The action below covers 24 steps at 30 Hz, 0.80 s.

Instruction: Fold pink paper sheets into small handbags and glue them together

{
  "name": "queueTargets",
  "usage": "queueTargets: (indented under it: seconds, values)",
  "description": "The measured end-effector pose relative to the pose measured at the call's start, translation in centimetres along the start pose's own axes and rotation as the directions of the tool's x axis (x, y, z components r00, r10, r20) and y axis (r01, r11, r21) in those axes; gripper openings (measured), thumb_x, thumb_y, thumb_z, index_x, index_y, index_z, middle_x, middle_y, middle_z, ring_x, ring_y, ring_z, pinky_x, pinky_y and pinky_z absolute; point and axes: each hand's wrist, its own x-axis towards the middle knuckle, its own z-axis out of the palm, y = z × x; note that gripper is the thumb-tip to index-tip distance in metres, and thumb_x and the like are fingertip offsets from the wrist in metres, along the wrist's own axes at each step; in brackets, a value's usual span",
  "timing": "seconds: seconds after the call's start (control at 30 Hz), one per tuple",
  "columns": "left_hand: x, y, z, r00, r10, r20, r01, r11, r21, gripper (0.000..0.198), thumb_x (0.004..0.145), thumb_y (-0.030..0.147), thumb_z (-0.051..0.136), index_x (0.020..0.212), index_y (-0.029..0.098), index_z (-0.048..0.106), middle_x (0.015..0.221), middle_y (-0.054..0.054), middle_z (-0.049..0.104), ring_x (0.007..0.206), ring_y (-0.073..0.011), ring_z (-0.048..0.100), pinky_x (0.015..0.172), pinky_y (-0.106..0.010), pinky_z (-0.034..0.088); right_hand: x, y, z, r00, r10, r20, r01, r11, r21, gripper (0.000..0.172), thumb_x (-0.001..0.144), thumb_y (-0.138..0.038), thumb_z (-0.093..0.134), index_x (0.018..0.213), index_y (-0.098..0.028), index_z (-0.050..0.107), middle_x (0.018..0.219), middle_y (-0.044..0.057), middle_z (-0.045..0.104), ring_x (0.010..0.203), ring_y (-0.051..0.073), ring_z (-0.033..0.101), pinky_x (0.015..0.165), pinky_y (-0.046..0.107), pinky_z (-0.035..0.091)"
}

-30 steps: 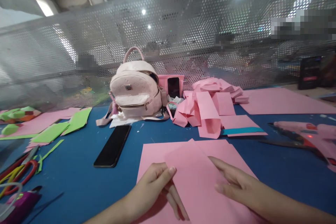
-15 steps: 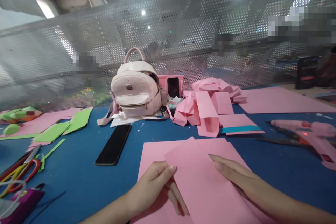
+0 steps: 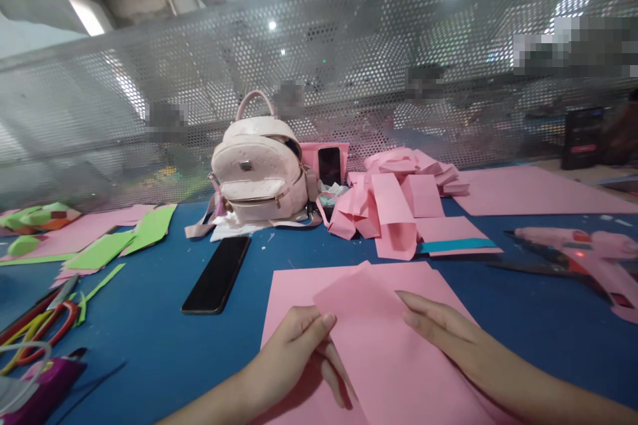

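Note:
A pink sheet of paper (image 3: 381,352), slightly curved, is held between my two hands above more pink paper (image 3: 292,285) lying flat on the table. My left hand (image 3: 299,355) pinches its left edge, thumb on top and fingers underneath. On the opposite edge, my right hand (image 3: 451,339) grips the sheet with its thumb and fingers close together; part of those fingers is hidden. The sheet's far corner points away from me, and its near end runs out of view at the bottom.
Beyond the paper are a black phone (image 3: 216,275), a pale backpack (image 3: 259,172) and folded pink paper pieces (image 3: 391,206). A pink glue gun (image 3: 588,252) lies at right. Scissors (image 3: 54,332), a purple object (image 3: 44,385) and green paper (image 3: 149,229) are at left. Behind stands a perforated metal screen (image 3: 349,93).
The right hand's fingers have shifted slightly on the sheet's edge, and the sheet's right side has tilted a little. The left hand's grip looks the same.

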Motion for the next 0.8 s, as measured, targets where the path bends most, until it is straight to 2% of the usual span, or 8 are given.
queueTargets:
  seconds: [0.13,0.2,0.23,0.33,0.4,0.5,0.63,0.8]
  values:
    - [0.2,-0.2,-0.1,1.0,0.013,-0.024,-0.014,1.0,-0.02,0.052,0.094,0.05,0.051,0.071,0.005,0.066,0.06,-0.017,0.072,0.047,-0.0177,0.069,0.046,-0.021,0.051,0.2,-0.2,0.2,1.0,-0.008,-0.007,0.008,1.0,0.007,0.068,0.079,-0.072,0.058,0.124,-0.023,0.068,0.128,0.01,0.068,0.126,0.037,0.054,0.104,0.045,0.048]
    - [0.3,-0.3,-0.1,0.999,0.031,-0.04,-0.032,0.999,-0.024,0.051,0.093,0.051,0.054,0.071,0.006,0.066,0.059,-0.015,0.072,0.046,-0.0175,0.069,0.046,-0.021,0.051,0.3,-0.6,0.3,0.998,-0.017,0.064,0.015,0.999,0.047,0.06,0.079,-0.071,0.059,0.106,-0.019,0.074,0.105,0.011,0.074,0.103,0.033,0.065,0.087,0.04,0.055]
    - [0.3,-0.3,-0.1,0.998,0.039,-0.05,-0.041,0.999,-0.027,0.05,0.092,0.051,0.055,0.07,0.007,0.064,0.058,-0.014,0.071,0.046,-0.0175,0.069,0.045,-0.02,0.051,0.3,-0.9,0.4,0.995,-0.026,0.101,0.019,0.998,0.067,0.057,0.079,-0.07,0.059,0.094,-0.018,0.074,0.091,0.009,0.074,0.088,0.029,0.067,0.077,0.036,0.055]
    - [0.2,-0.4,0.1,0.995,0.058,-0.075,-0.06,0.998,-0.025,0.048,0.093,0.051,0.055,0.071,0.009,0.062,0.058,-0.013,0.072,0.046,-0.0178,0.069,0.045,-0.02,0.05,0.3,-1.7,0.6,0.988,-0.054,0.148,0.039,0.993,0.108,0.054,0.078,-0.069,0.061,0.067,-0.017,0.065,0.063,0.001,0.058,0.059,0.016,0.052,0.055,0.026,0.042]
    - [0.1,-0.3,0.3,0.994,0.073,-0.082,-0.074,0.997,-0.014,0.047,0.094,0.051,0.053,0.075,0.009,0.062,0.061,-0.014,0.072,0.045,-0.0177,0.069,0.047,-0.022,0.052,0.3,-1.9,0.6,0.985,-0.072,0.158,0.054,0.992,0.116,0.054,0.078,-0.069,0.061,0.062,-0.017,0.058,0.06,-0.002,0.048,0.056,0.013,0.042,0.052,0.024,0.033]
    - [0.0,0.0,0.4,0.992,0.092,-0.09,-0.092,0.996,-0.002,0.046,0.095,0.05,0.052,0.078,0.009,0.062,0.062,-0.014,0.072,0.045,-0.0174,0.067,0.049,-0.024,0.053,0.5,-1.6,0.5,0.983,-0.08,0.167,0.065,0.994,0.093,0.053,0.079,-0.067,0.061,0.06,-0.018,0.051,0.062,-0.003,0.04,0.058,0.012,0.035,0.053,0.024,0.028]
    - [0.0,0.0,0.2,0.991,0.086,-0.106,-0.086,0.996,0.002,0.044,0.095,0.048,0.052,0.075,0.01,0.061,0.06,-0.012,0.071,0.045,-0.0165,0.066,0.05,-0.025,0.054,0.7,-1.0,0.1,0.987,-0.078,0.142,0.067,0.994,0.084,0.05,0.08,-0.065,0.061,0.064,-0.02,0.048,0.066,-0.003,0.04,0.062,0.014,0.036,0.058,0.025,0.032]
    - [0.1,-0.2,0.0,0.988,0.071,-0.136,-0.072,0.997,-0.001,0.043,0.095,0.048,0.053,0.075,0.011,0.06,0.061,-0.011,0.072,0.046,-0.0166,0.067,0.051,-0.025,0.055,0.6,-1.1,-0.1,0.97,-0.07,0.235,0.041,0.992,0.123,0.048,0.083,-0.062,0.059,0.066,-0.02,0.048,0.067,-0.003,0.041,0.061,0.013,0.037,0.059,0.024,0.034]
